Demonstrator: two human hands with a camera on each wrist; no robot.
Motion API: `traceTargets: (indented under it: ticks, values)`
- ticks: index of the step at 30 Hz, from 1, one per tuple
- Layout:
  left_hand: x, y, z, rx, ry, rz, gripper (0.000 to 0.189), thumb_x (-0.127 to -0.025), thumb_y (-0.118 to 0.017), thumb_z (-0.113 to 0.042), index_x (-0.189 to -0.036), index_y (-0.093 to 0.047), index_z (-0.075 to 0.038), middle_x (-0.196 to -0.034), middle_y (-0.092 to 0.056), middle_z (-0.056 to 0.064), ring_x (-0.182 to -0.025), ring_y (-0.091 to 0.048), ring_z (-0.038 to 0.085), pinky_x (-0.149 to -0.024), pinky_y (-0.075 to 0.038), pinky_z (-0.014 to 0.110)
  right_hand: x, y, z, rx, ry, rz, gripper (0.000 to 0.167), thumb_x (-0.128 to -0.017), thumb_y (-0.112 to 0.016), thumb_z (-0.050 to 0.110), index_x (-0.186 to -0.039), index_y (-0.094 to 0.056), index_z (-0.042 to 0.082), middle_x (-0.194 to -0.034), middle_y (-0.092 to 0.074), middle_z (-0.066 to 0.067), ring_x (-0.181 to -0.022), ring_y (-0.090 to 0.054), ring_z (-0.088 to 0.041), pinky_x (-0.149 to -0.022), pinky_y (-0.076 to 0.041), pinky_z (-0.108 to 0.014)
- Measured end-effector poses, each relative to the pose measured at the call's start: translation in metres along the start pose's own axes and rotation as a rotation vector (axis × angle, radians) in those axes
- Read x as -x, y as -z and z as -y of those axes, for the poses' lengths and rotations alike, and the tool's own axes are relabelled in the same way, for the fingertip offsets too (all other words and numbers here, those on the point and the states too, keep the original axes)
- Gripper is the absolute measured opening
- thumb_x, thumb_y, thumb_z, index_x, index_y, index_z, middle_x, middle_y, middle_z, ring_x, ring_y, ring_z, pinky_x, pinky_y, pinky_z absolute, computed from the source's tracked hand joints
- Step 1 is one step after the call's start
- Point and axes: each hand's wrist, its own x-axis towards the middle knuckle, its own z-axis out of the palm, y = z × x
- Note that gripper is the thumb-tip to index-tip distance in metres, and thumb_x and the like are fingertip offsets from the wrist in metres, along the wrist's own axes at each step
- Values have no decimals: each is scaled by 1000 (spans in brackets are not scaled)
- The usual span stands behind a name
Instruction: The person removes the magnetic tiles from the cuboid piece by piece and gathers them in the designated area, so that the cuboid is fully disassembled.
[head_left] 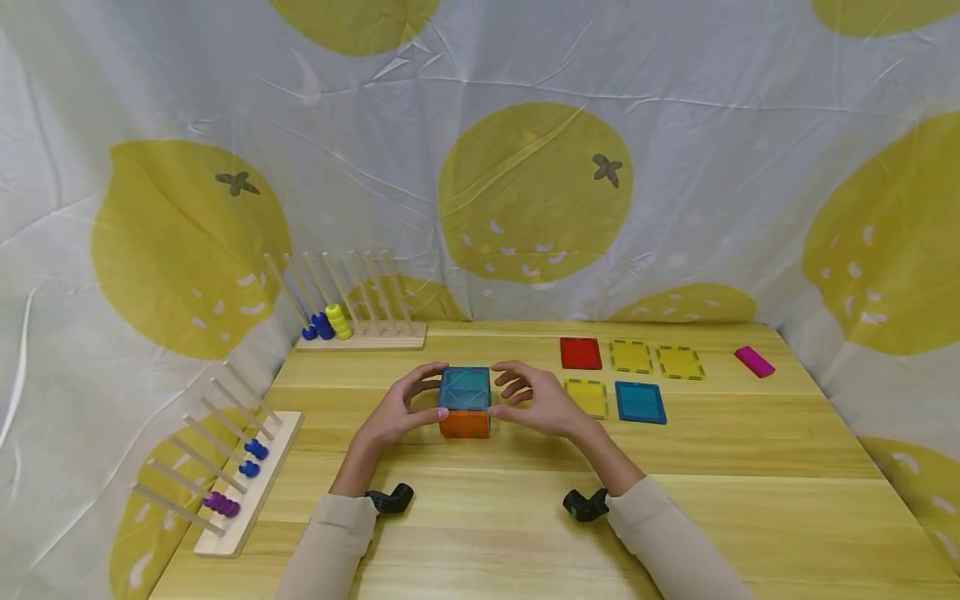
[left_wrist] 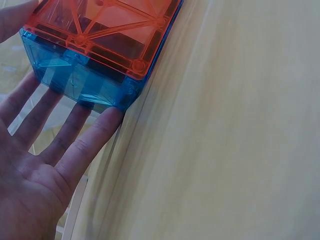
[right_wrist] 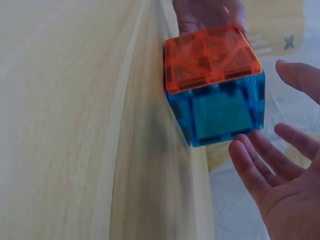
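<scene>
A cube built of translucent magnetic tiles (head_left: 465, 390) sits at mid-table, its top blue and its front orange. My left hand (head_left: 397, 412) holds it from the left, thumb at the front corner and fingers reaching toward the back. In the left wrist view, those fingertips (left_wrist: 111, 116) touch a blue side of the cube (left_wrist: 75, 80). On the other side, my right hand (head_left: 546, 403) has its fingers spread and loosely bent. From the right wrist view, its fingertips (right_wrist: 240, 145) are by the lower edge of a blue face; whether they touch is unclear.
Right of the hands lie flat tiles: one red (head_left: 581, 353), one blue (head_left: 641, 402) and several yellow (head_left: 631, 357). A magenta block (head_left: 754, 362) lies farther right. Two wooden peg racks with coloured beads stand at left, one at the back (head_left: 367, 337), one nearer (head_left: 258, 487).
</scene>
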Motion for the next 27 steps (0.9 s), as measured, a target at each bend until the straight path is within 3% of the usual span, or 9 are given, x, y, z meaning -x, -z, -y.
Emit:
traceTargets:
  ticks: [5,14,21,27]
  values:
    - [0,0,1,-1,10,-4,72,-93,-76,-10,-156,-40,-10,-162,-37,16,-144,-40,47,-96,-60,37,-5,-9,2,13,-6,6,66,-88,-82,33,-146,-54,15,-127,-66,-11,-108,-68,-26,-96,-60,-41]
    - [0,0,1,-24,13,-9,72,-93,-76,-9,-155,-42,-14,-161,-38,14,-143,-41,47,-96,-60,38,-9,-18,5,2,13,6,66,-89,-82,32,-146,-54,14,-115,-70,-7,-104,-70,-26,-90,-61,-31]
    - [-1,1,3,-29,14,-3,72,-93,-76,-10,-156,-41,-13,-161,-37,15,-143,-41,47,-97,-59,39,-12,-21,8,42,-29,-20,73,-85,-86,33,-148,-52,18,-113,-68,-2,-96,-66,-16,-85,-60,-26]
    - [-1,1,3,-22,14,-1,72,-93,-76,-9,-156,-41,-12,-161,-36,16,-143,-40,48,-95,-60,38,-14,-22,11,72,-48,-40,77,-83,-88,34,-149,-52,16,-108,-66,-2,-94,-63,-20,-81,-58,-24]
